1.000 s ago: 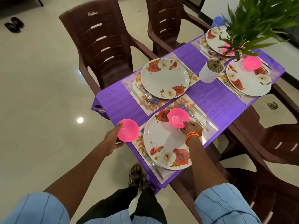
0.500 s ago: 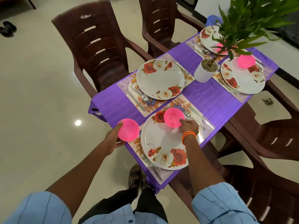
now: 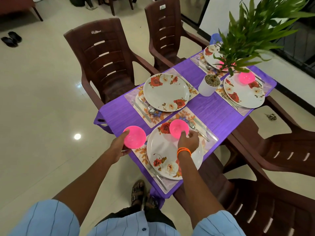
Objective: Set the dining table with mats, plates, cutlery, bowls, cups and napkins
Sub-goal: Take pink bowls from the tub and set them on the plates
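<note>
Resting now on the upper edge of the near plate (image 3: pixel 167 150) at the frame's centre, the pink bowl (image 3: pixel 179 129) has barely shifted over the last second, so this setting looks finished for bowls. The right hand (image 3: pixel 188 142) keeps its grip lightly curled against the bowl's rim, seemingly about to let go. Left of centre, the left hand (image 3: pixel 119 144) cups the second pink bowl (image 3: pixel 134 137) above the desk (image 3: pixel 213 113) edge, likely for the bare plate (image 3: pixel 166 91) beyond.
</note>
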